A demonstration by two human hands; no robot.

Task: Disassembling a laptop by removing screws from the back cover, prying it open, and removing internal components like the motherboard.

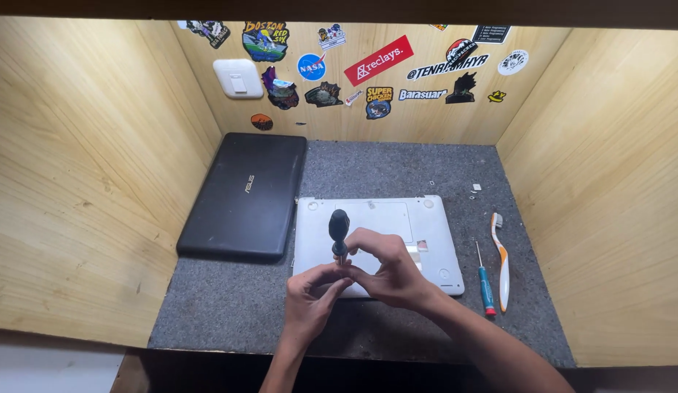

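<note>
Both forearms are reaching in from the bottom edge, meeting over the near edge of a white laptop that is lying bottom-up on the grey felt of the bench. Left hand is curling its fingers closed around the lower shaft of a black-handled screwdriver, which is standing upright with its tip hidden between the hands. Right hand is pinching closed at that same spot, fingertips touching the shaft just below the handle. Just left of the white laptop, a closed black laptop is lying at a slight angle. Well to the right, a slim blue-and-red screwdriver and an orange-and-white toothbrush are lying side by side. Stickers are covering the wooden back wall.
</note>
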